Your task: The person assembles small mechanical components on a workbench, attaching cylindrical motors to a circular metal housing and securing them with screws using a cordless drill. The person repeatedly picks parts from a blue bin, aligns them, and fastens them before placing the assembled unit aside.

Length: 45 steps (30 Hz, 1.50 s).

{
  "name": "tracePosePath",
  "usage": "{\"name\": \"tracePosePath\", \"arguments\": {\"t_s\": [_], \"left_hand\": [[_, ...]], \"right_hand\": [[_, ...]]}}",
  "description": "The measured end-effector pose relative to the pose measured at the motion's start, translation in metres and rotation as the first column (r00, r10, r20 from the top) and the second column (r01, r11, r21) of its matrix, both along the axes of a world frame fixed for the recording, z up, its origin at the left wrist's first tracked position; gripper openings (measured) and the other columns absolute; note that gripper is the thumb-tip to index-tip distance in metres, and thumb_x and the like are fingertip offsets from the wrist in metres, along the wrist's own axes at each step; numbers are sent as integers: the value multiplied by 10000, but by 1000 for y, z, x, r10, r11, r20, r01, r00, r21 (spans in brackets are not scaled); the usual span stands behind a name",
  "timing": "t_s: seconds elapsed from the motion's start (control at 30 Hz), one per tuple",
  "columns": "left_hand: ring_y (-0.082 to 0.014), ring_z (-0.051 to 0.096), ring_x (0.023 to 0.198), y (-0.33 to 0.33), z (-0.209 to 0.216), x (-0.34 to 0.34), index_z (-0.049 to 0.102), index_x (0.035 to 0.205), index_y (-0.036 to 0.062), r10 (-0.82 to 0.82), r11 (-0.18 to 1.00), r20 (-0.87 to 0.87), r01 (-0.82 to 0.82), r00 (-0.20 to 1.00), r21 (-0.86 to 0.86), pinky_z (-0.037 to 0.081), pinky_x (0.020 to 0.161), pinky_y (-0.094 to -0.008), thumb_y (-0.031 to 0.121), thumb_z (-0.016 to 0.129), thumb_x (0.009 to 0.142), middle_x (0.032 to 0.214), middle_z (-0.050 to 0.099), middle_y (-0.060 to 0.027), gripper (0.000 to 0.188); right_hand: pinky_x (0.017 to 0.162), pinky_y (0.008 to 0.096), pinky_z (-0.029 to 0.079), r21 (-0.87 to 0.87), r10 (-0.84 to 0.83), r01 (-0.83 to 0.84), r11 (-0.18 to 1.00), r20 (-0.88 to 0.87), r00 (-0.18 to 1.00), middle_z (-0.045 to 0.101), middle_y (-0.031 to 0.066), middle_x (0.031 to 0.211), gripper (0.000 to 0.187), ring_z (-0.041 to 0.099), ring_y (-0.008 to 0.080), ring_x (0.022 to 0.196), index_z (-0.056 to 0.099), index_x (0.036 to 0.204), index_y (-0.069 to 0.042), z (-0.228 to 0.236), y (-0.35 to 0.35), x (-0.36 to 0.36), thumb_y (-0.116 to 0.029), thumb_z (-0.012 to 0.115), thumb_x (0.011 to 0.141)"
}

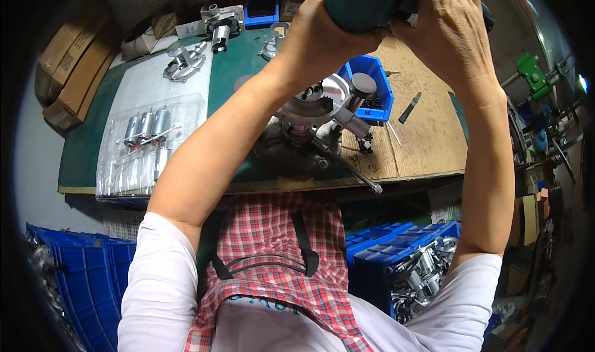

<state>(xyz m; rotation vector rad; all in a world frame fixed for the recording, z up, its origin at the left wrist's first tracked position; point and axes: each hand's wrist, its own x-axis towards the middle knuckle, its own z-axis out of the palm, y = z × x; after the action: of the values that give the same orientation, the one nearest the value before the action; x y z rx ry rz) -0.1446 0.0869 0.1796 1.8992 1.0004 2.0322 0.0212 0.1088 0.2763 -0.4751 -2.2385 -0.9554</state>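
Note:
Both my hands are raised at the top of the view, close to the camera, around a dark, rounded green object [369,4] whose kind I cannot make out. My left hand [319,32] is closed against its left side, thumb along the lower edge, with the other fingers mostly hidden. My right hand [449,32] wraps its right side, fingers curled over the top. Below and between my forearms, a silvery metal housing [338,113] sits on a dark bench fixture [288,150] with a lever [350,169] pointing toward the lower right.
Small motors [147,125] lie in a clear plastic tray [114,175] at left. Behind stand metal housings [184,63] and a small blue tray [261,11]. A blue bin [385,88] of small black parts and a knife-like tool [409,108] are at right. Blue crates [372,246] flank me.

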Motion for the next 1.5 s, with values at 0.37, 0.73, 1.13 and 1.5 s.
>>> {"name": "tracePosePath", "arguments": {"t_s": [0.37, 0.73, 1.13, 1.5], "left_hand": [[-176, 611, 947, 1, 2, -5, 556, 1171, -4, -11, 998, -35, 13, 999, 56, 515, 854, -337, 103, 809, 733, 1058, 644, -108, 517], [-250, 626, 965, -29, -20, 25, 545, 1187, 0, 364, 917, 104, -376, 925, 131, 512, 878, -372, 166, 837, 730, 1055, 630, -144, 566], [-76, 535, 624, -23, 20, -15, 570, 1142, 41, -315, 866, 73, 318, 946, -386, 437, 524, -248, 46, 737, 831, 801, 606, 1, 353], [-150, 595, 957, -11, 6, -6, 550, 1224, 30, -195, 973, 15, 196, 981, -118, 512, 840, -324, 98, 787, 790, 1043, 647, -54, 500]], "right_hand": [[960, 456, 400, 36, 14, -14, 999, 18, 1000, 570, 170, 1103, 840, 545, 350, 1064, 436, 1298, -2, 4, 3, 0, -44, 827, 556], [954, 465, 420, 258, 251, -246, 934, 14, 968, 596, 167, 1052, 727, 578, 353, 1020, 497, 1180, -14, 7, 24, -16, -134, 865, 565], [791, 418, 487, 262, -35, 47, 964, -51, 998, 641, 160, 839, 553, 638, 346, 803, 556, 982, -22, 3, -3, -6, -97, 852, 521], [813, 431, 481, 245, 32, -8, 969, -91, 995, 634, 166, 852, 558, 635, 355, 849, 547, 989, -22, -3, 17, -4, -89, 849, 523]]}}
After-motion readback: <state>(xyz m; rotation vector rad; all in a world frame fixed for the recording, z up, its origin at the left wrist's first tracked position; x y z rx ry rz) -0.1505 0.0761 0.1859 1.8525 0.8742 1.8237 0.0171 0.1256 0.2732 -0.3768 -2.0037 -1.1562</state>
